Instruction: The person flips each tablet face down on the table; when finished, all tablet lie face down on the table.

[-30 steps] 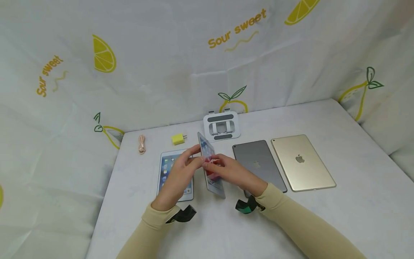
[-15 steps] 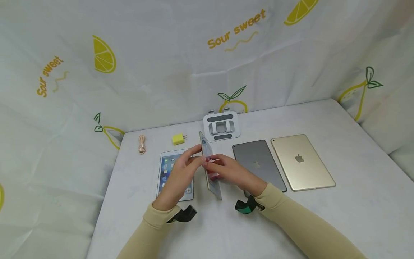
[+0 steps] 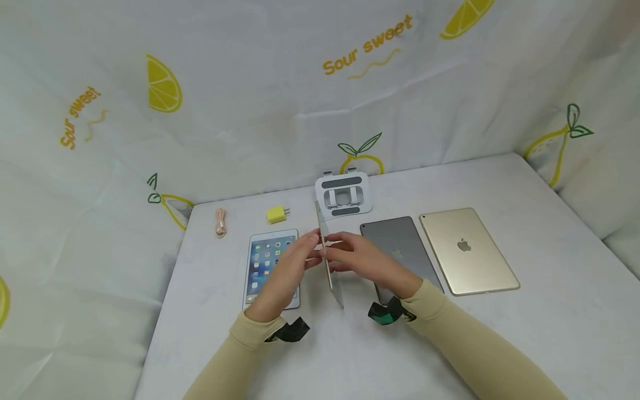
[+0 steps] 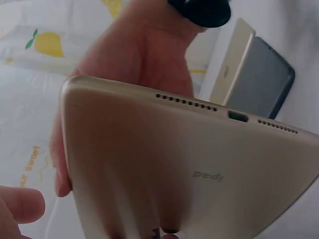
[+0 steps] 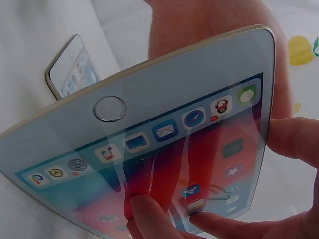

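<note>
In the head view, a tablet (image 3: 330,275) stands on edge between the two hands, seen almost edge-on. Its gold back (image 4: 214,154) faces the left hand, and its lit screen with app icons (image 5: 164,130) faces the right hand. My right hand (image 3: 370,262) grips it, thumb along its side edge and fingertips on the glass. On the back side, my left hand (image 3: 282,278) touches the tablet with a fingertip near the logo, while its thumb is apart from the edge in the left wrist view. Part of the left fingers is hidden.
A white tablet (image 3: 260,261) lies screen up under the left hand. Right of the hands lie a grey tablet (image 3: 405,239) and a gold tablet (image 3: 465,266), backs up. Behind are a white stand (image 3: 325,186), a yellow charger (image 3: 275,214) and a pink cable (image 3: 220,223).
The held tablet has turned more edge-on, so its screen barely shows from the head. My left hand has shifted slightly right and its thumb has come off the tablet's edge.
</note>
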`<state>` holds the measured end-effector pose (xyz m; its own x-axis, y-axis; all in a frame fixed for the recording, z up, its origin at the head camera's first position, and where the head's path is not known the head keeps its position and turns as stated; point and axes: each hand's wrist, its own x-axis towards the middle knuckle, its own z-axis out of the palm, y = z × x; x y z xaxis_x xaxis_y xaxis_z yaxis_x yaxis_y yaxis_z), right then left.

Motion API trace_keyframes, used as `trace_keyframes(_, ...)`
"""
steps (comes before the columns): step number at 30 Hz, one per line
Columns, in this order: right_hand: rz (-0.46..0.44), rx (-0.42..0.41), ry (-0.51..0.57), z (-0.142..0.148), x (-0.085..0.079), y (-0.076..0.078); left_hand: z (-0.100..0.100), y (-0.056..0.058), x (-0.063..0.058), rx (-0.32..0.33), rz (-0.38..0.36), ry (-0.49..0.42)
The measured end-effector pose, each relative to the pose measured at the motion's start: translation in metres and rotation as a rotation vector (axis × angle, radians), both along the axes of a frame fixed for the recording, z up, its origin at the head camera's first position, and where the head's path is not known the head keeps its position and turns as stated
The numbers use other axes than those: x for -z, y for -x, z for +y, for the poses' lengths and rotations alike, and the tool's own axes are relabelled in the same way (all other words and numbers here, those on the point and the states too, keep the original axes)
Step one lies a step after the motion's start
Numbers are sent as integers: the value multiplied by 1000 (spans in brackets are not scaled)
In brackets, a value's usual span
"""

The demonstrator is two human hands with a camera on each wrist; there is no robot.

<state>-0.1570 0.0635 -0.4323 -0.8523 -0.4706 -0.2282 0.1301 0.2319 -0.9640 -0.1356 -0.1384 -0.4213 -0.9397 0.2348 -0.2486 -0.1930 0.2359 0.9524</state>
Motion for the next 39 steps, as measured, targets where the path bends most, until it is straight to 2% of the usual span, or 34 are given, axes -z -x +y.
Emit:
trace_keyframes(8, 73, 0, 38, 15, -10, -2, 10, 2, 18, 87, -18, -15)
trace_keyframes(16, 130, 0, -16, 33, -11, -1, 11, 1, 24, 138, -74, -3)
trace_keyframes(22, 138, 16, -18, 46, -12, -2, 13, 2, 26, 128, -116, -25)
trace_keyframes(29, 129, 39, -44, 56, -9, -1, 11, 4, 30, 131, -125, -26)
trace_keyframes(33, 110, 47, -22, 60, -6, 0, 9, 5, 30, 102, -147, -12)
trace_keyframes(39, 83, 53, -9, 63, -2, 2, 6, 7, 25, 49, -156, 57)
